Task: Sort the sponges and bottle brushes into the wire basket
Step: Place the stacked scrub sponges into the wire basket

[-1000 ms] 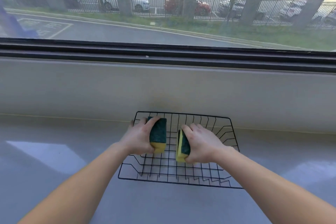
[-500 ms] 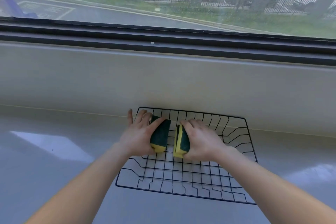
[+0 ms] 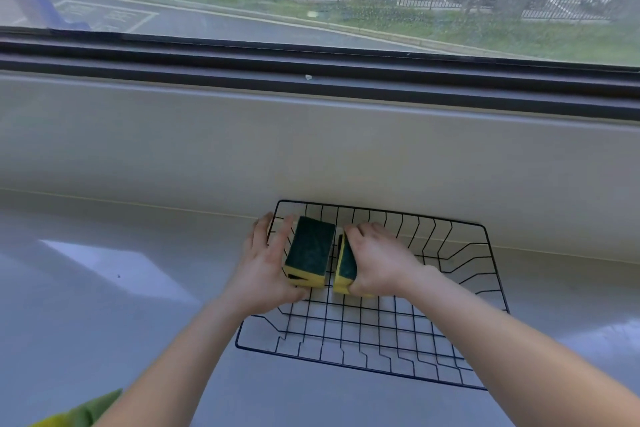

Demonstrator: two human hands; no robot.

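**A:** Against the wall under the window, at roughly 5 o'clock from frame centre, we log a black wire basket (image 3: 464,295) sitting on the pale grey counter (image 3: 104,305). Both of our hands are inside its left end.

**B:** Confirmed. Our left hand (image 3: 266,263) lies at the basket's 9 o'clock edge, fingers spread and loose along the side of a left sponge (image 3: 310,248). That sponge shows its dark green scouring face upward, yellow foam along its near end. We read the hand as opened, touching the sponge's flank rather than clamped on it.

**A:** Our right hand (image 3: 377,260) sits just at 3 o'clock of that one, fingers curled over a right sponge (image 3: 344,265), which stands on its long edge, yellow side facing left. Grip closed around it.

**B:** The two sponges are just beside each other, a narrow gap between. Whether either fully rests on the basket floor, we cannot tell.

**A:** At 7 o'clock, in the frame's corner, we note a green and yellow cloth edge (image 3: 83,411); what it is, we cannot tell.
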